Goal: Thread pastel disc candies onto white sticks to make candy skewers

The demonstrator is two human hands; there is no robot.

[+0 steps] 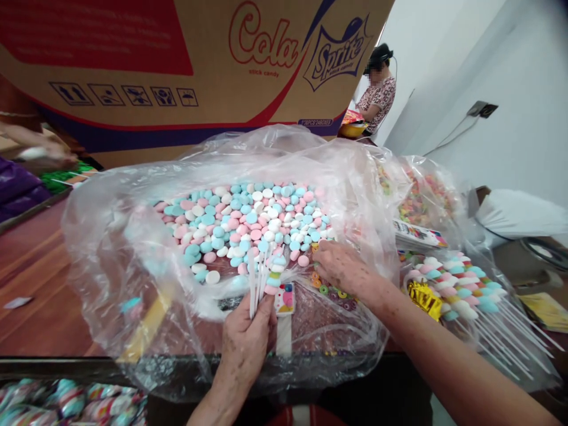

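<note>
At the lower centre of the frame, the left hand (248, 334) is gripping a bunch of white sticks (252, 278) together with a short candy stack (274, 277), which is standing nearly upright just above the fingers. Because one grip is holding everything, a slackening thumb could be letting a bare stick slip out, and squeezing too hard could be cracking the lowest candy.

Right of centre, the right hand (341, 269) is bending its fingers down at the rings (323, 290); whether they are pinching one, I cannot tell, since the hand is hiding the tips. The rings are lying close to the discs (242, 222), which are filling the middle of the frame, so a careless sweep could be mixing the two.

The loose plastic (102, 236) is spreading around them and hanging over the table (39, 260) edge at the bottom; a forearm snagging it could be dragging candies off. At the right, the finished skewers (461, 284) are lying near the right forearm, where an elbow could be knocking them.
</note>
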